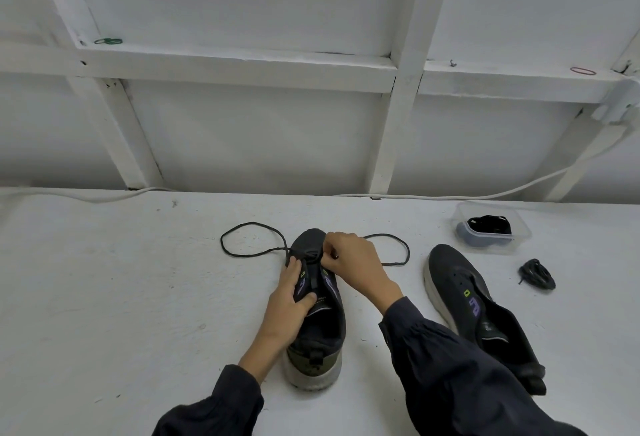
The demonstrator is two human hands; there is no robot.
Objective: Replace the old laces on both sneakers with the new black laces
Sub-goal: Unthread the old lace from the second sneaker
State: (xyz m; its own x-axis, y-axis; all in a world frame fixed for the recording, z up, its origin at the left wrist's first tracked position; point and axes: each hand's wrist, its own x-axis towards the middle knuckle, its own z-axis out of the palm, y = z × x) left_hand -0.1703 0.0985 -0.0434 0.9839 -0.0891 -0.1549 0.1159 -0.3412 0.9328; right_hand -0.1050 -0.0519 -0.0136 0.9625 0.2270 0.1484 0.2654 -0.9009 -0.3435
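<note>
A dark sneaker [318, 328] stands in the middle of the white table, toe pointing away from me. My left hand [289, 300] grips its left eyelet flap, thumb curled over the edge. My right hand [353, 262] pinches a black lace [242, 255] at the lowest eyelets near the toe. The lace trails out in a loop to the left and another to the right. A second dark sneaker [467, 300], with no lace in it, lies to the right, partly behind my right sleeve.
A clear plastic tub [491, 233] holding a bundled black lace sits at the back right. A coiled dark lace [536, 274] lies loose in front of it. A white cable [450, 197] runs along the table's far edge under the wall frame.
</note>
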